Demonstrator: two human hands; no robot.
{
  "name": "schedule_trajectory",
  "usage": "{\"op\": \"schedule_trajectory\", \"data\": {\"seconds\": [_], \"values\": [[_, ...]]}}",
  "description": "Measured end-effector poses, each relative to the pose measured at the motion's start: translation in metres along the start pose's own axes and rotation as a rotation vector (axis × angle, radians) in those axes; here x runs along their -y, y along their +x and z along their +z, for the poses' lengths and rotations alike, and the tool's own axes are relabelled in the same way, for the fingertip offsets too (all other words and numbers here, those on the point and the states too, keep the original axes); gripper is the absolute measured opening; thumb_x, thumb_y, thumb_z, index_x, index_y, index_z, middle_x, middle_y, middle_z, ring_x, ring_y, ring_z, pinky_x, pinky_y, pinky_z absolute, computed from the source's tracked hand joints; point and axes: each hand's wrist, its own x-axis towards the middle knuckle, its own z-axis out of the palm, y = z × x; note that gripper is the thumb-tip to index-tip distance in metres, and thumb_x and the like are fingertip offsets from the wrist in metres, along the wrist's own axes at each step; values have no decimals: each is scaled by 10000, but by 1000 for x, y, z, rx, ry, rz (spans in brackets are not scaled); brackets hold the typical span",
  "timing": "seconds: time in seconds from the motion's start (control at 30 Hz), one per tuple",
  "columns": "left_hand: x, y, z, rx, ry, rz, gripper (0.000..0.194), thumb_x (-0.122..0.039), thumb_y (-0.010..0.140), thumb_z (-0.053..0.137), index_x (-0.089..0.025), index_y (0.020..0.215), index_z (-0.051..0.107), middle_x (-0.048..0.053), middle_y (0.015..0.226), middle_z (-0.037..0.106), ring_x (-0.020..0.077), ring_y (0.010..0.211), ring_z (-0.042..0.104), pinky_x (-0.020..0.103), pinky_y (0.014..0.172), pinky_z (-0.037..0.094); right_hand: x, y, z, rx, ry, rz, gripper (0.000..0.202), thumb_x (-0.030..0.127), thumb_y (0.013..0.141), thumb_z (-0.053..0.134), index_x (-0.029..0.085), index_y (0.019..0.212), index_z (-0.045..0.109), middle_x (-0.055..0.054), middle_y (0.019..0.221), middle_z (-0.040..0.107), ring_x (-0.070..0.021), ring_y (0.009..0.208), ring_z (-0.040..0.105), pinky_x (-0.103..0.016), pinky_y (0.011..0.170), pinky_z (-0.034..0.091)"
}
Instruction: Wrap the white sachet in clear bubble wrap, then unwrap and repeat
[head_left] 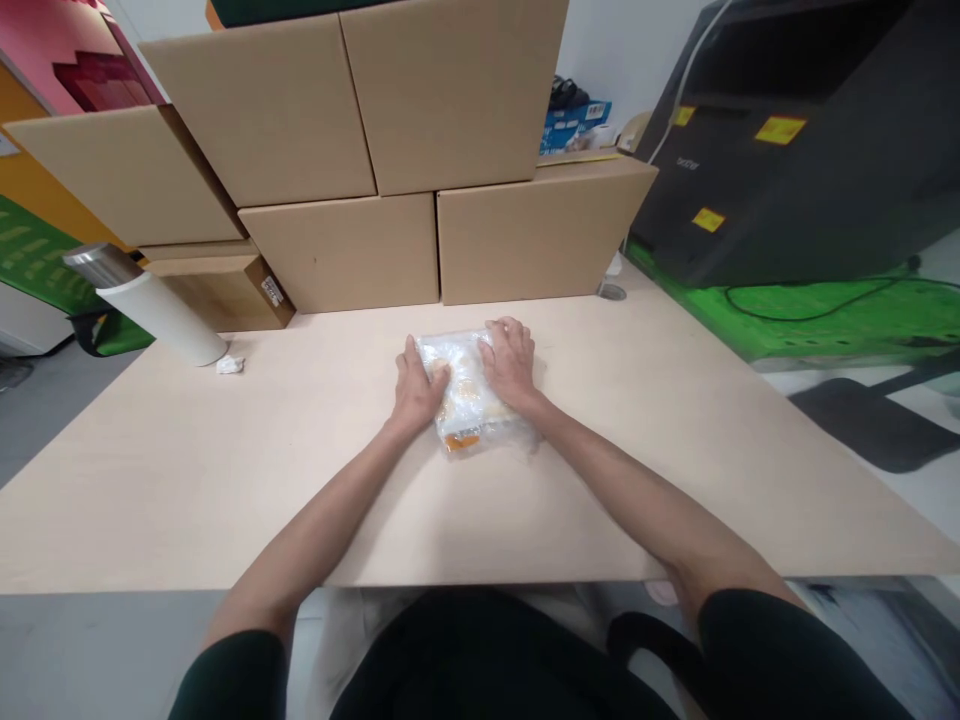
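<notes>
A clear plastic-wrapped package (466, 388) lies flat on the light wooden table. It shows white contents with yellowish patches, and an orange patch sits at its near edge. Loose, crinkled clear film spreads along its near right side. My left hand (418, 385) grips the package's left edge, fingers along the side and thumb over the top. On the opposite side, my right hand (511, 365) holds the right part, with its fingers bent over it and its thumb resting on top. The package's far right corner is hidden under my right hand.
Stacked cardboard boxes (337, 255) line the table's far edge. A white bottle with a metal cap (161, 315) stands at the left, with a crumpled white tissue (230, 365) beside it. A large dark machine (795, 170) is at the right, beyond the table (637, 400).
</notes>
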Motion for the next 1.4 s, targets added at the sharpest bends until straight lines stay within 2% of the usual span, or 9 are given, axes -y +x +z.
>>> {"op": "schedule_trajectory", "data": {"seconds": [0.1,0.23,0.33,0.5,0.8,1.0,1.2,1.3,1.4], "values": [[-5,0,-4,-8,242,141,683,-372,899,564,-177,1521,358,213,1584,304,381,1477,286,573,1148,296,0,-3,-3,66,4,-203,403,305,997,344,167,1256,621,-163,1362,585,-312,1291,477,-501,1118,329],[1,0,-8,199,336,334,448,-319,1012,367,-207,1421,513,138,1601,359,300,1532,196,513,1208,208,-7,-6,-7,211,45,-405,470,428,1009,359,178,1314,615,-146,1381,605,-285,1352,470,-493,1165,296],[9,0,-14,341,355,324,636,-534,990,413,-198,1528,368,155,1652,242,325,1545,138,534,1217,163,-13,-7,-8,298,-4,-477,553,477,1008,338,153,1402,550,-154,1495,510,-291,1430,393,-515,1198,243],[8,3,-28,549,375,303,1116,-808,755,576,-223,1603,146,180,1681,27,366,1549,6,587,1214,33,-16,-9,-12,401,-49,-502,626,507,1018,297,128,1498,432,-166,1589,379,-299,1495,288,-547,1217,181],[3,8,-30,611,414,282,1131,-753,728,659,-228,1593,153,200,1675,81,397,1543,46,635,1185,-31,-14,-8,-13,445,-36,-444,580,495,1011,350,188,1494,446,-117,1594,388,-300,1497,286,-562,1219,168],[3,8,-27,585,423,244,1124,-736,733,664,-232,1595,149,193,1677,77,397,1543,46,644,1184,-23,-12,-8,-12,428,-69,-449,609,496,1018,309,142,1497,441,-149,1591,384,-287,1501,279,-532,1223,174],[11,4,-23,496,413,259,1178,-761,729,648,-192,1606,107,221,1673,-7,420,1536,-34,642,1178,-43,-10,-1,-14,465,61,-338,716,586,979,356,109,1510,414,-181,1614,321,-310,1516,232,-515,1238,141],[17,0,-24,425,340,237,1214,-788,728,618,-184,1607,38,225,1672,-30,421,1536,-40,644,1181,-33,-15,-4,-21,258,216,-75,751,648,940,396,159,1511,401,-168,1609,323,-308,1495,265,-508,1208,240],[21,-1,-27,288,166,155,1012,-720,857,504,-181,1602,80,230,1660,127,407,1533,104,643,1183,91,-22,-11,-30,71,332,289,722,654,877,498,206,1441,472,-163,1473,485,-308,1285,513,-483,1067,420]]}}
